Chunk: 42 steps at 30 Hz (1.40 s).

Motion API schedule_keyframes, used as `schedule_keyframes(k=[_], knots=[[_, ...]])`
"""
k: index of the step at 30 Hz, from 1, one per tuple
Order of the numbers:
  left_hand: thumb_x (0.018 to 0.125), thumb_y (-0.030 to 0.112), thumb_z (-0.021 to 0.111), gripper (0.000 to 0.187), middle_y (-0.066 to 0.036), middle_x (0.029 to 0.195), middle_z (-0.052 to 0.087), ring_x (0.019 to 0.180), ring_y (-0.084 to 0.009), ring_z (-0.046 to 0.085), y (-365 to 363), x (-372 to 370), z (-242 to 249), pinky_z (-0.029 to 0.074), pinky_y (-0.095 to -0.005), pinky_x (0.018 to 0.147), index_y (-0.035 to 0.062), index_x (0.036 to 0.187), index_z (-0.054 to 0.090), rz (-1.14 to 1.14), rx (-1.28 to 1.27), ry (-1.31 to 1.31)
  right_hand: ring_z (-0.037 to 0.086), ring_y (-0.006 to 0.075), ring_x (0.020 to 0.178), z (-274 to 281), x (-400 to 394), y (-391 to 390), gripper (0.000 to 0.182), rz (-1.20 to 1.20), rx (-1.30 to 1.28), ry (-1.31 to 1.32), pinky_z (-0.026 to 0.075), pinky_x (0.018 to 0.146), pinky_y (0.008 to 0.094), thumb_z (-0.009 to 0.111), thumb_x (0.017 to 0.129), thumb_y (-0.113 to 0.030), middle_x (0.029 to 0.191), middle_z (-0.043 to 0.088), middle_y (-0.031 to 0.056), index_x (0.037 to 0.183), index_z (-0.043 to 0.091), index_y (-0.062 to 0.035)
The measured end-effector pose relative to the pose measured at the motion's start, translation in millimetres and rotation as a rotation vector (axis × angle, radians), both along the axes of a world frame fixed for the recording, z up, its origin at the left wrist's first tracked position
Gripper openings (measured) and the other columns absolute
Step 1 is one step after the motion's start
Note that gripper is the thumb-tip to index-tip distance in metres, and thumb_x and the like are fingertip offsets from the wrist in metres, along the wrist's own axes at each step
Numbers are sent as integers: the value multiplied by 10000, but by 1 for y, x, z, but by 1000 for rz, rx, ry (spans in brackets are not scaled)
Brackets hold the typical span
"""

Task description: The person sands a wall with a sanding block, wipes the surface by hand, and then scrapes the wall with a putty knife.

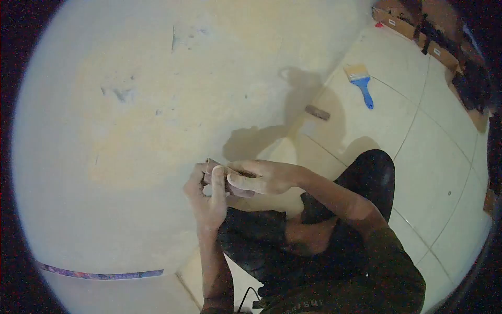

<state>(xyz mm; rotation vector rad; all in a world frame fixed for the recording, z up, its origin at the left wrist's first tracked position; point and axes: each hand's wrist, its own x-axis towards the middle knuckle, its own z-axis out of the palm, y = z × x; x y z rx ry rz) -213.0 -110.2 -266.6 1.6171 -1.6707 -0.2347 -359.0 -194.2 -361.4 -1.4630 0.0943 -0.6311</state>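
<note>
Both hands meet in front of the pale, patched wall point(141, 125), low in the middle of the head view. A brown piece that looks like sandpaper point(238, 189) is held between them, partly hidden by the fingers. My left hand point(212, 191) grips its left end, thumb pressed along the front. From the right, my right hand point(264, 177) pinches the piece with thumb and fingers. The two hands are nearly touching.
On the tiled floor point(402, 120) lie a blue-handled brush point(362, 86) and a small brown roll point(317, 112). Cardboard boxes point(400, 25) with dark items line the upper right. A coloured strip point(104, 273) runs along the lower left wall. My bent knee point(374, 170) is at the right.
</note>
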Motion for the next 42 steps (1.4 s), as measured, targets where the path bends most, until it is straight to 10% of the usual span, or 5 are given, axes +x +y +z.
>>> schedule_keyframes(k=[11, 17, 29, 34, 42], knots=[[988, 269, 681, 526, -200, 1532, 475, 1454, -381, 413, -20, 125, 102, 346, -523, 1181, 61, 1443, 522, 274, -781, -918, 542, 163, 784, -71, 8, -50, 492, -253, -105, 216, 467, 760, 325, 572, 1037, -511, 848, 603, 38, 980, 645, -28], [1000, 659, 413, 846, -217, 1685, 244, 1557, -434, 218, -27, 216, 112, 204, -587, 1245, 100, 1627, 311, 559, -811, -1357, 651, 170, 989, -87, -29, -91, 491, -579, 232, 155, 521, 906, 343, 555, 1048, -381, 1251, 673, 101, 1395, 567, -33], [989, 678, 421, 923, -282, 1699, 100, 1574, -470, 86, -41, 210, 9, 108, -621, 1241, 55, 1644, 234, 738, -732, -1097, 650, 196, 889, -55, -19, -155, 419, -1489, 19, 125, 529, 831, 358, 657, 1006, -366, 987, 700, 107, 1214, 641, -2], [967, 694, 450, 961, -300, 1697, 69, 1575, -482, 54, -35, 205, -19, 86, -631, 1240, 59, 1649, 216, 712, -650, -1120, 686, 309, 954, 0, -16, -167, 383, -1637, -207, 25, 550, 805, 426, 776, 907, -331, 1204, 672, 183, 1110, 680, -20], [952, 699, 457, 993, -312, 1695, 11, 1559, -527, 40, -36, 214, -94, 72, -677, 1216, 100, 1669, 122, 649, -597, -1137, 625, 271, 779, -80, 19, -140, 437, -1503, -108, 260, 529, 781, 413, 824, 856, -249, 902, 666, 152, 1173, 642, -9]])
